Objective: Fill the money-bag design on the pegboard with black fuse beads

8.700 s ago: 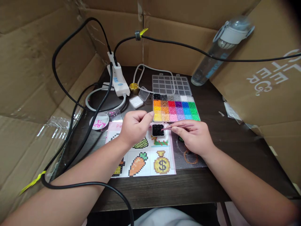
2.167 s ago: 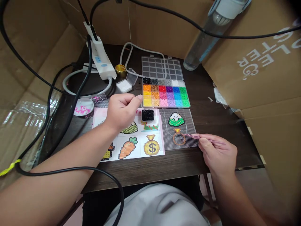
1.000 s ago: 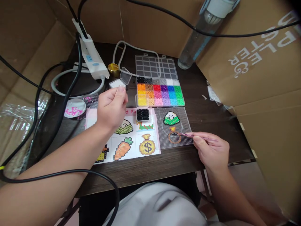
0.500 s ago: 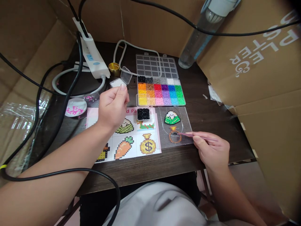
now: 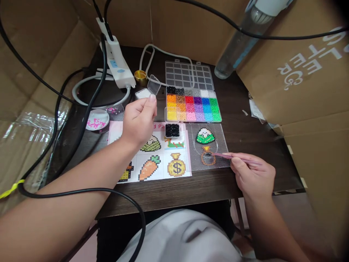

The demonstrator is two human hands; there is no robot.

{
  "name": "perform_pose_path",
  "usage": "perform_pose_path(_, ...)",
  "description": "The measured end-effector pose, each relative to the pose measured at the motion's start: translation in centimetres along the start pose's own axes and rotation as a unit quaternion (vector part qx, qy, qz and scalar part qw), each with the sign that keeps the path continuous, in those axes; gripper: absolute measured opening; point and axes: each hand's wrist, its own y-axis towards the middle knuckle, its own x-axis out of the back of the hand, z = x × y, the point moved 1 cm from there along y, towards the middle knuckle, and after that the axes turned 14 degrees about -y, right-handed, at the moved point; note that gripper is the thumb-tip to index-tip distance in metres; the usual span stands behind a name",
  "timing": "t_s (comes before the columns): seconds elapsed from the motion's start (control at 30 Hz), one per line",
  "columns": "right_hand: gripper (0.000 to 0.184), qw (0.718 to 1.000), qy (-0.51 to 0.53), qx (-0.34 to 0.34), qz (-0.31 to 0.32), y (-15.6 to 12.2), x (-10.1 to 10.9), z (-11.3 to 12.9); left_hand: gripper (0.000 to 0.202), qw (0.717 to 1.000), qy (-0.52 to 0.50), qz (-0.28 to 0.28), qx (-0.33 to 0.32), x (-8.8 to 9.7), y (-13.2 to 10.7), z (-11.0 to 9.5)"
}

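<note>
Cardboard walls (image 5: 185, 36) surround a dark table (image 5: 163, 193) in the head view, two hands at beadwork.
Right hand (image 5: 253, 174) grips pink tweezers (image 5: 247, 160), their tips at the upper right of a brown bead ring (image 5: 208, 165) on the pegboard (image 5: 195, 165); whether they touch it is too small to tell. Just above the ring sits a green-and-white bead rice ball (image 5: 205, 136). Left hand (image 5: 139, 120) is curled closed over the pattern sheet (image 5: 158, 175), contents hidden. Black beads (image 5: 172, 130) fill a small box on the sheet's top edge, just below the bead case (image 5: 178, 74).
</note>
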Motion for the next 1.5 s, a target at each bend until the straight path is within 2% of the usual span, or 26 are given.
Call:
perform_pose_path(0.17,0.013,1.0,0.003,0.002,0.001,0.5,0.0,0.9,0.054,1.0,0.013,-0.012,-0.003,0.1,-0.2,0.0)
perform_pose_path(0.3,0.008,0.998,0.008,0.069,0.004,3.1,-0.9,4.4,0.051,0.999,0.03,-0.019,0.003,0.2,-0.5,-0.5)
perform_pose_path(0.43,0.005,0.986,-0.012,0.159,0.048,7.0,-3.6,8.8,0.05,0.998,0.045,-0.027,0.017,0.2,-0.6,-1.1)
perform_pose_path(0.53,0.003,0.978,-0.004,0.183,0.105,8.8,-6.4,10.1,0.049,0.998,0.054,-0.034,0.022,0.3,-0.6,-1.4)
perform_pose_path(0.63,0.003,0.97,0.002,0.184,0.157,8.9,-8.8,9.5,0.049,0.997,0.061,-0.037,0.025,0.3,-0.6,-1.6)
perform_pose_path(0.73,0.005,0.964,-0.004,0.182,0.192,8.2,-9.8,8.6,0.049,0.997,0.07,-0.034,0.03,0.2,-0.6,-1.6)
perform_pose_path(0.97,0.007,0.962,-0.019,0.168,0.216,7.8,-9.9,8.2,0.048,0.996,0.069,-0.037,0.041,0.1,-0.6,-1.6)
perform_pose_path(1.5,0.007,0.964,-0.027,0.164,0.205,7.8,-10.0,7.9,0.05,0.997,0.057,-0.031,0.035,-0.1,-0.6,-1.6)
